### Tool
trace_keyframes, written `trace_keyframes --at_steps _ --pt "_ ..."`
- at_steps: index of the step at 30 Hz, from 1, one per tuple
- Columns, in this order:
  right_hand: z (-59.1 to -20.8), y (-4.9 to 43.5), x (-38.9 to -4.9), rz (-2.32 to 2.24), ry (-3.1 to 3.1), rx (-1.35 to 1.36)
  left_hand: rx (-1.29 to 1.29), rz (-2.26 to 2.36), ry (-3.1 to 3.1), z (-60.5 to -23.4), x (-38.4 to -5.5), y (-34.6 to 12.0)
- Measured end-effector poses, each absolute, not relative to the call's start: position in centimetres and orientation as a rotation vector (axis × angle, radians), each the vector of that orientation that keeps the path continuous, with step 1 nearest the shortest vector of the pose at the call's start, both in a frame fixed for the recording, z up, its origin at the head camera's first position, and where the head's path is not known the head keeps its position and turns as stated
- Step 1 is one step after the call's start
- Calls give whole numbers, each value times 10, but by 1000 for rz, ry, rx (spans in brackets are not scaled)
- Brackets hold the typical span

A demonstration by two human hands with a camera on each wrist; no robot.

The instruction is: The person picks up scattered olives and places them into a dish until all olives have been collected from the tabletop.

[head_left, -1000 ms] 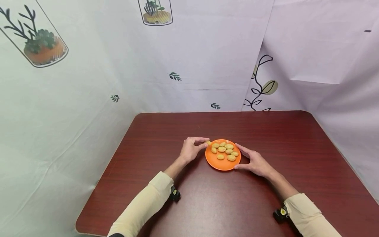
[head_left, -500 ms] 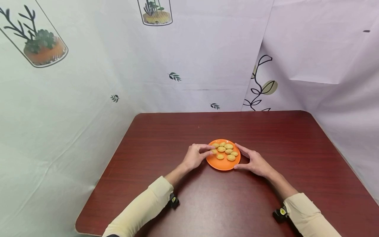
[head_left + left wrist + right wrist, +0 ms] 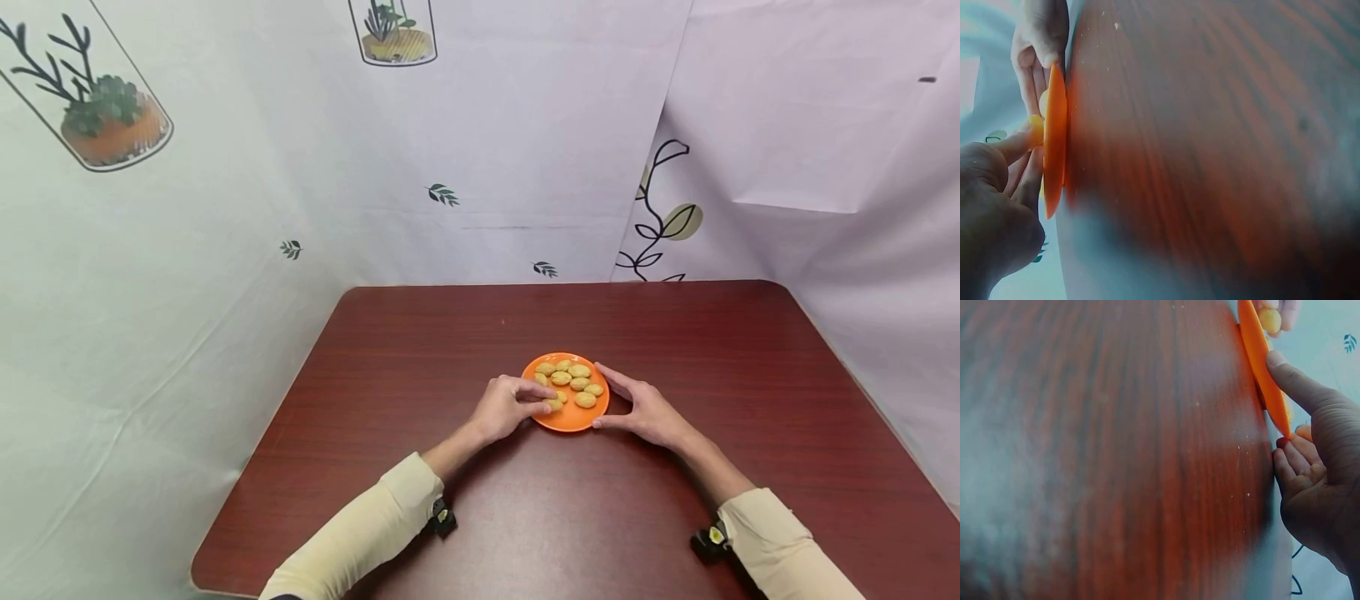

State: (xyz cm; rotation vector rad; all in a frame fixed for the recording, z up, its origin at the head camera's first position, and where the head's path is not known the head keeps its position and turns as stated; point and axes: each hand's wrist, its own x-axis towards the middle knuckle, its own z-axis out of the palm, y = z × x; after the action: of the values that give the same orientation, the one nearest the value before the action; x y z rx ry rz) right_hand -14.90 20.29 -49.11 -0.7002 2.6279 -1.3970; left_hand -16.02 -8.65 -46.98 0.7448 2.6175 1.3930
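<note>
An orange plate (image 3: 566,423) rests on the table, bearing several tan, ridged oval nuts (image 3: 580,371). Over its near left part, my left hand (image 3: 504,408) pinches one such nut (image 3: 555,405) between thumb and fingers, close beside another lying there. The left wrist view shows that pinched nut (image 3: 1036,130) just above the plate (image 3: 1055,156), seen edge-on. My right hand (image 3: 651,412) holds the plate's right rim, thumb at the near side and fingers at the far side. In the right wrist view its thumb (image 3: 1285,369) lies against the rim.
The dark red-brown wooden table (image 3: 585,517) has rounded corners. Pale cloth walls (image 3: 480,142) printed with plants stand behind it and at both sides. Each wrist carries a small black camera (image 3: 444,518).
My left hand, pinching the nut, has moved from beyond the plate's left rim rightward and nearer, over the plate. The right hand and the plate stay in place.
</note>
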Motion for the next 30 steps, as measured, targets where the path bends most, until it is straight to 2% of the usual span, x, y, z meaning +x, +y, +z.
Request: trace_keyframes --at_steps 30 --pt "-492 201 -149 -1427 2612 -699 697 1340 2658 -471 -166 -71"
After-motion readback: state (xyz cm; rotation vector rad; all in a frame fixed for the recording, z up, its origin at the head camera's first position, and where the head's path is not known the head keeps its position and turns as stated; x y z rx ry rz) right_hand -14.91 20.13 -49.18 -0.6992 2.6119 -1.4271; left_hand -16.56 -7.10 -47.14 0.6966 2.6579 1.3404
